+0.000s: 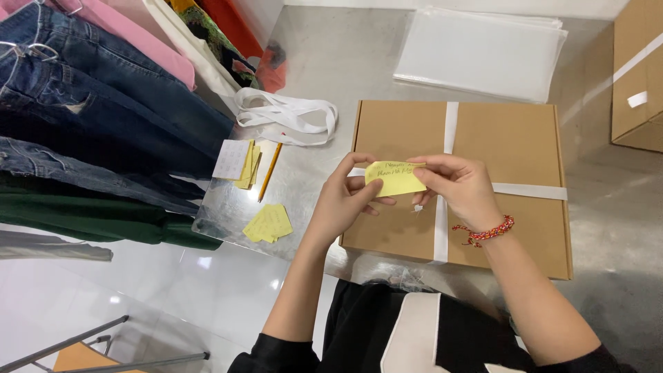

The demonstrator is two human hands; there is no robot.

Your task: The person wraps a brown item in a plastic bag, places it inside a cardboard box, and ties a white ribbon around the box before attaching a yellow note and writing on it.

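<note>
Note: yellow sticky note (395,179) held above the taped cardboard box (514,152).
Left hand (343,200): thumb and fingers pinched on note's left edge.
Right hand (461,186): fingertips clamped on its right edge.

I pinch a small yellow paper sticky note (395,179) between my left hand (343,204) and right hand (461,188). Beneath lies a flat brown cardboard box crossed with white tape (518,148); at nine o'clock, a yellow wooden pencil (269,171).

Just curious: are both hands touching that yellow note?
Touching. The head view shows the left hand and right hand pinching the yellow note at opposite ends.
</note>
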